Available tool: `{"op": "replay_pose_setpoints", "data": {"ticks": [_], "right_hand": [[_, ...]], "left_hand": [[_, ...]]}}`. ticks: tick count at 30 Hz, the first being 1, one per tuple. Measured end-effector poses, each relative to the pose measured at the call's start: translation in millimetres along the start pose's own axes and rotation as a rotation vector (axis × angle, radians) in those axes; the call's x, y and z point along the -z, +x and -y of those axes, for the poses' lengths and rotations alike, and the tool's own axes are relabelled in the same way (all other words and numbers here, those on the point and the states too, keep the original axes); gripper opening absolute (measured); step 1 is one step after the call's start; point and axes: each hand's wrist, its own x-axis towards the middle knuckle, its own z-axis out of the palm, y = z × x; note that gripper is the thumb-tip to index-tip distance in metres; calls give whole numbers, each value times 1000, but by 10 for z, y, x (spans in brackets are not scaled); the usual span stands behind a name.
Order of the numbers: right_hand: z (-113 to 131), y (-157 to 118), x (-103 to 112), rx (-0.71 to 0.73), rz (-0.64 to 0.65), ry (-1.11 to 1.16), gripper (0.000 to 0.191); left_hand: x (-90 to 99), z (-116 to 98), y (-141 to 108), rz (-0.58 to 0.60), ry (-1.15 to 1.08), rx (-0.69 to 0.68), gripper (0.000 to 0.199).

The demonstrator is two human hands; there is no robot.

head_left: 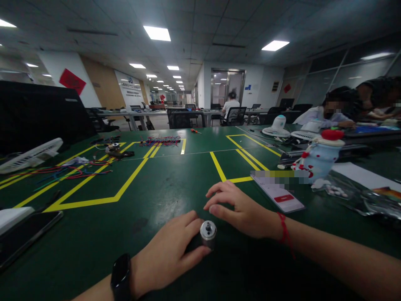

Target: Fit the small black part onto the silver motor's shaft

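Note:
A small silver cylindrical motor [208,235] stands upright near the front of the green table, its shaft end facing up. My left hand [172,246], with a black watch on the wrist, grips it from the left between thumb and fingers; part of the fingers is hidden behind it. Just beyond and to the right is my right hand [239,209], apart from the motor, fingers loosely bent and spread with nothing between them. A red string circles the right wrist.
A phone [280,194] and a blue cup [322,156] lie and stand to the right. Loose wires [73,171] spread at the left, near a dark phone [28,238]. White fan parts [276,127] are at the back right, beside a seated person [326,113].

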Motion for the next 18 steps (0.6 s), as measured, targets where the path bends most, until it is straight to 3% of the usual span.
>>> {"op": "replay_pose_setpoints", "data": {"ticks": [5,10,16,18], "right_hand": [[156,-83,-7,39,-32,42,10],[53,-85,59,-18,-145,129,7],[-170,-405,23,-79,117,40,6],[-196,-474,0,-97,145,61,9]], "left_hand": [[-4,0,-2,-6,2,-19,15],[15,-17,-1,4,5,-11,17],[29,-29,11,21,-2,10,15],[31,-30,14,17,-3,16,15]]}}
